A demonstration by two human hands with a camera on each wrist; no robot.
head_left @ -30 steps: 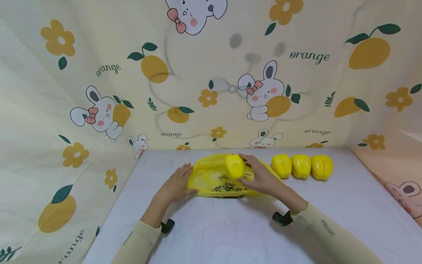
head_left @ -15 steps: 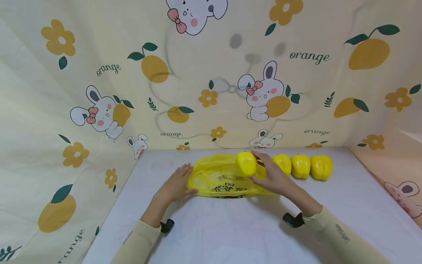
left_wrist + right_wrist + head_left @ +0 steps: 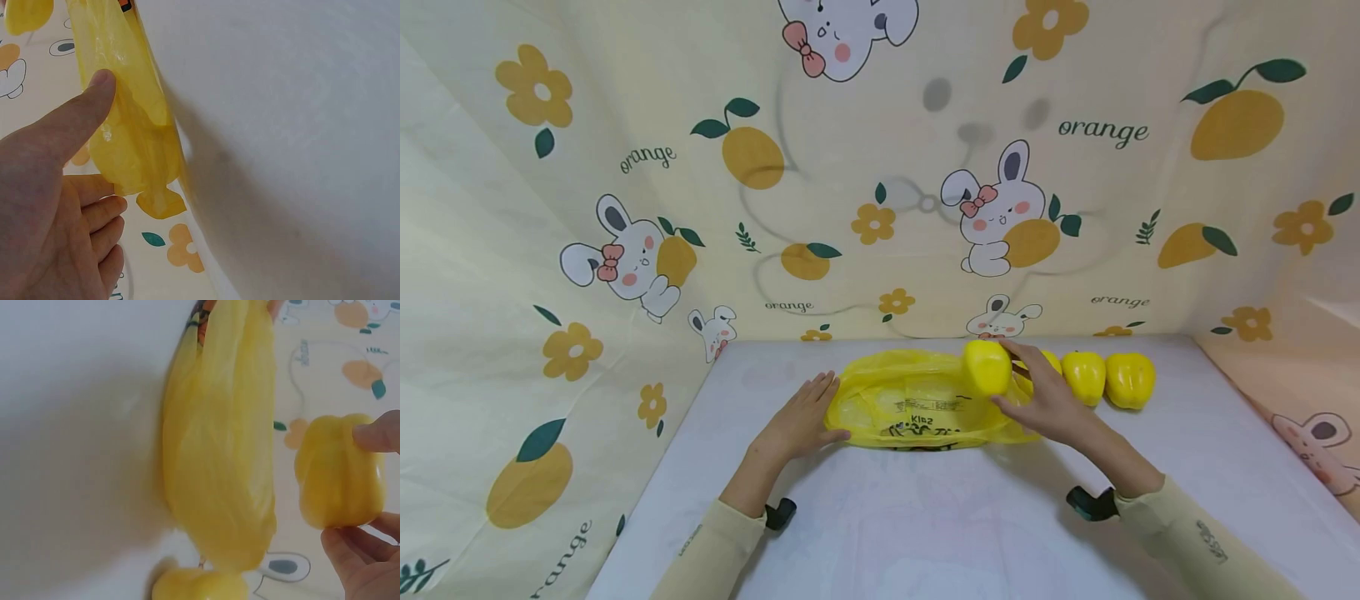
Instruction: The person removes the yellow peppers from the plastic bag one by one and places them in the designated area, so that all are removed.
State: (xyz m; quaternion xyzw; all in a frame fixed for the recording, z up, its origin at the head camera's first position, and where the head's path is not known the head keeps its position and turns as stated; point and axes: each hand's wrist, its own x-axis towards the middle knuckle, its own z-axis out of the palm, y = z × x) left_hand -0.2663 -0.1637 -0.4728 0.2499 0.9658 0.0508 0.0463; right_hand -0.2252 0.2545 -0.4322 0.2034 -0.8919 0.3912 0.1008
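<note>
A thin yellow plastic bag point(image 3: 880, 408) with black print lies across the white table, bulging a little. At its left end rests my left hand point(image 3: 797, 421), fingers fairly straight. In the left wrist view, the thumb point(image 3: 97, 100) lies along the bag's side, with fingertips near its tied-looking end. My right hand point(image 3: 1052, 406) pinches a yellow bell pepper point(image 3: 987, 367) between thumb and fingers, held above the bag's right end. The right wrist view shows this bell pepper point(image 3: 340, 472) apart from the bag.
Three more yellow bell peppers stand in a row to the right of the bag; the nearest pepper point(image 3: 1051, 362) is partly hidden by my right hand. Behind the table point(image 3: 887, 517) hangs a cloth backdrop point(image 3: 880, 275) with rabbits and oranges.
My right hand has moved right with the bell pepper, from over the bag's middle to over its right end, now overlapping the row. The left hand stays in place.
</note>
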